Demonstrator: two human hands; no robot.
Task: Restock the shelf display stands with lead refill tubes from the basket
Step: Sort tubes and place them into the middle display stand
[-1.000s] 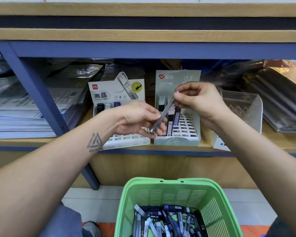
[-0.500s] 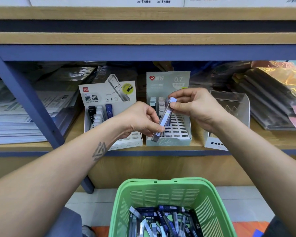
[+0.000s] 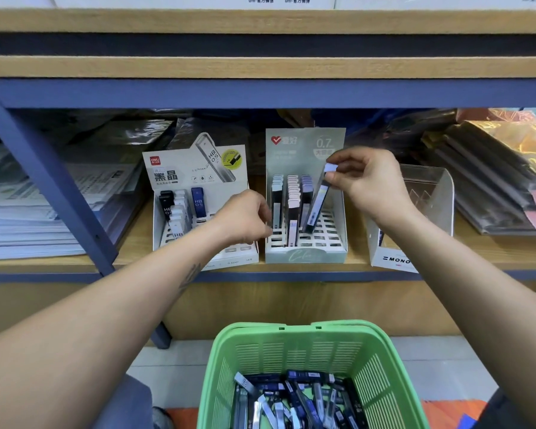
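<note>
My right hand (image 3: pixel 370 184) pinches 1 slim dark lead tube (image 3: pixel 317 201) by its cap; my left hand (image 3: pixel 245 219), loosely curled, holds nothing I can see; I'd keep the tube upright, seating it in the pale green 0.7 stand (image 3: pixel 305 255)'s right column.

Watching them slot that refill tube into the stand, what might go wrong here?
The right hand pinches the tube only at its top cap, so its lower end could miss the slot grid and slip. It goes in tilted close beside the standing tubes, which it might knock askew. The light 0.7 stand could slide; whether the left hand steadies it is unclear.
</note>
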